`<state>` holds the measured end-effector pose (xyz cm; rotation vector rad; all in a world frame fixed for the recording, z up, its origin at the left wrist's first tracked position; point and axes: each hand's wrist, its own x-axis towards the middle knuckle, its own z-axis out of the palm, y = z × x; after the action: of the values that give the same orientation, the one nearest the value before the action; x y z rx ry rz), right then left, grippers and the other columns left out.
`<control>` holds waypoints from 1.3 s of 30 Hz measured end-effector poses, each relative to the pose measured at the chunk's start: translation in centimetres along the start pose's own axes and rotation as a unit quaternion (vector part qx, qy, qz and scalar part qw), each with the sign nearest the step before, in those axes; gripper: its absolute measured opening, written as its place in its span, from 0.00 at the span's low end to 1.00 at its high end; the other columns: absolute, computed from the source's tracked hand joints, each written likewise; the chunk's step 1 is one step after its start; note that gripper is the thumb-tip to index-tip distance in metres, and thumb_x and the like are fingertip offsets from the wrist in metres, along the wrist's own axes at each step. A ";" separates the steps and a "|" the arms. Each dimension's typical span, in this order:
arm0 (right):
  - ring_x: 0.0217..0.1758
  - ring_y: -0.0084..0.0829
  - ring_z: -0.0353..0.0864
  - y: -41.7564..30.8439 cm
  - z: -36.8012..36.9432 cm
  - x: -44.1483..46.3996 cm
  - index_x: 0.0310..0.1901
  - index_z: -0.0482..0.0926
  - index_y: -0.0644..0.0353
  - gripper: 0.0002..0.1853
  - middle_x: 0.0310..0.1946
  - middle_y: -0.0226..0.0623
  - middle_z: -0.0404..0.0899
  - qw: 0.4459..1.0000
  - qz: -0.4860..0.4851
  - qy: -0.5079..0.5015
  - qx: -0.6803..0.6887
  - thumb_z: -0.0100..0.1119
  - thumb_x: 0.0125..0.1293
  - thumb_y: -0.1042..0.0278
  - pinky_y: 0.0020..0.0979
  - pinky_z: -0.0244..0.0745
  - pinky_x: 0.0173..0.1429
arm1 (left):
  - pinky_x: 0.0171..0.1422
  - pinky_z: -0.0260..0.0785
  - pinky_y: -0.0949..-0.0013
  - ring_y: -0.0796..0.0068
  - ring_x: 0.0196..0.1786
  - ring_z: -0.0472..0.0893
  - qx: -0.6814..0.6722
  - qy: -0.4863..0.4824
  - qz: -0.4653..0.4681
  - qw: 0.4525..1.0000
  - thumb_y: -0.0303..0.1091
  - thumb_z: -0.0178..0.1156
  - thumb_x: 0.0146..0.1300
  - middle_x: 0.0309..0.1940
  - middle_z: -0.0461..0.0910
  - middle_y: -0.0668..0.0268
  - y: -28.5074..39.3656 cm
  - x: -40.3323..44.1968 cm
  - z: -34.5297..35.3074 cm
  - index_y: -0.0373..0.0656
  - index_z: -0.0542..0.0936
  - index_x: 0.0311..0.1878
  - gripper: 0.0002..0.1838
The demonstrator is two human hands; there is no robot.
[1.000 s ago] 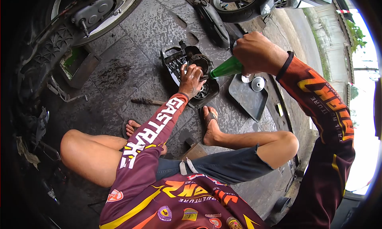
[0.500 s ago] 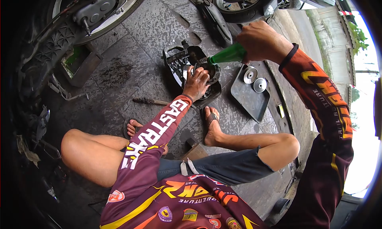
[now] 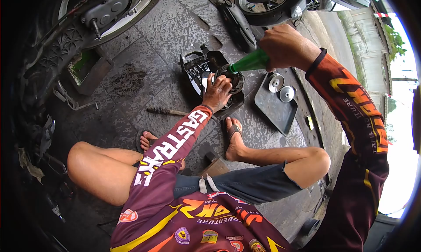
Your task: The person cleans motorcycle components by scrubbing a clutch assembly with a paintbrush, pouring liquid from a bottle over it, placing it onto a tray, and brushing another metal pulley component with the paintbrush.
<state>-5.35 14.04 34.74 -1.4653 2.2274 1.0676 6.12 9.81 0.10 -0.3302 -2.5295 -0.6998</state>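
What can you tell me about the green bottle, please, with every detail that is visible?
The bottle is green and see-through, glass or plastic by its look. Its body narrows to a neck with a small mouth; no label shows. The right hand grips its wide end and hides the base. It is held tilted, mouth lower, over the black bin, close to the left hand. Whether liquid runs out, I cannot tell.

Head-worn camera looks forward and steeply down from above.
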 end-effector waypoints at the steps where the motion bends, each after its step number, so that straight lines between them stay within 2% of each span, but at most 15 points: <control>1: 0.35 0.42 0.88 0.0 -0.1 0.0 0.31 0.89 0.57 0.19 0.26 0.40 0.86 1.000 0.000 0.000 0.000 0.80 0.39 0.53 0.38 0.82 0.42 | 0.77 0.46 0.40 0.67 0.68 0.65 -0.001 0.005 0.000 1.000 0.44 0.75 0.48 0.55 0.71 0.70 0.0 -0.1 0.0 0.49 0.72 0.49 0.28; 4: 0.35 0.42 0.88 0.1 -0.1 0.1 0.31 0.89 0.57 0.20 0.26 0.40 0.86 1.000 0.003 -0.004 0.002 0.80 0.39 0.53 0.38 0.82 0.42 | 0.77 0.45 0.40 0.68 0.68 0.65 0.000 0.013 0.002 1.000 0.44 0.76 0.47 0.56 0.71 0.70 0.1 0.0 0.1 0.50 0.72 0.49 0.28; 6: 0.33 0.46 0.86 0.2 -0.1 0.1 0.32 0.88 0.57 0.21 0.24 0.42 0.84 1.000 -0.013 -0.006 0.013 0.80 0.37 0.51 0.42 0.81 0.38 | 0.77 0.45 0.40 0.68 0.68 0.65 0.003 0.016 0.002 1.000 0.44 0.76 0.47 0.56 0.71 0.70 0.0 0.0 0.0 0.50 0.72 0.49 0.28; 10: 0.33 0.45 0.87 0.5 0.0 -0.6 0.31 0.88 0.57 0.22 0.24 0.43 0.84 1.000 -0.012 -0.014 -0.004 0.80 0.37 0.51 0.42 0.81 0.39 | 0.77 0.45 0.41 0.68 0.69 0.64 0.009 0.005 -0.009 1.000 0.45 0.75 0.48 0.55 0.72 0.70 0.0 0.1 0.1 0.50 0.73 0.49 0.28; 13: 0.33 0.45 0.87 0.9 0.6 -0.9 0.31 0.87 0.58 0.21 0.25 0.44 0.84 0.999 -0.023 0.019 -0.013 0.79 0.38 0.51 0.42 0.81 0.39 | 0.77 0.45 0.41 0.67 0.70 0.63 0.020 0.000 -0.011 1.000 0.47 0.74 0.49 0.55 0.72 0.71 -0.3 0.0 0.2 0.50 0.74 0.49 0.26; 15: 0.33 0.45 0.87 0.7 0.4 -1.3 0.31 0.87 0.58 0.20 0.25 0.44 0.84 1.000 -0.004 -0.017 -0.015 0.78 0.38 0.53 0.41 0.81 0.39 | 0.76 0.46 0.41 0.67 0.70 0.63 0.008 -0.001 -0.020 1.000 0.47 0.74 0.50 0.55 0.72 0.70 -0.2 0.0 0.3 0.50 0.74 0.49 0.26; 19: 0.33 0.45 0.87 0.3 0.4 -1.4 0.30 0.87 0.58 0.18 0.25 0.44 0.84 1.000 -0.001 -0.019 -0.011 0.77 0.39 0.55 0.41 0.81 0.39 | 0.76 0.46 0.41 0.67 0.70 0.63 -0.011 -0.011 -0.027 1.000 0.46 0.73 0.52 0.56 0.72 0.70 -0.2 -0.1 0.4 0.50 0.74 0.49 0.25; 30: 0.30 0.45 0.86 0.5 1.0 -0.8 0.29 0.87 0.58 0.16 0.23 0.44 0.84 0.998 -0.021 0.040 -0.035 0.75 0.38 0.58 0.40 0.82 0.38 | 0.76 0.46 0.41 0.68 0.69 0.64 -0.015 -0.010 -0.035 0.999 0.46 0.72 0.54 0.56 0.73 0.71 0.0 0.2 0.1 0.50 0.74 0.50 0.24; 37: 0.33 0.45 0.87 0.7 0.9 -0.6 0.29 0.88 0.57 0.17 0.24 0.42 0.84 0.999 -0.023 0.011 -0.042 0.77 0.38 0.57 0.40 0.81 0.39 | 0.76 0.47 0.41 0.69 0.68 0.65 -0.008 -0.010 -0.041 0.999 0.45 0.72 0.53 0.55 0.73 0.71 0.0 0.3 -0.1 0.49 0.74 0.50 0.24; 39: 0.34 0.44 0.87 0.5 0.7 -0.9 0.31 0.88 0.57 0.19 0.26 0.41 0.85 0.999 -0.021 -0.021 -0.037 0.78 0.37 0.56 0.40 0.81 0.39 | 0.76 0.45 0.44 0.67 0.68 0.66 -0.007 0.020 -0.037 0.999 0.41 0.75 0.49 0.54 0.74 0.71 -0.1 0.3 -0.2 0.50 0.73 0.45 0.23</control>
<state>-5.51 15.25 35.02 -1.4975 2.1413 1.1678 5.92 9.69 0.39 -0.2271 -2.5099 -0.7452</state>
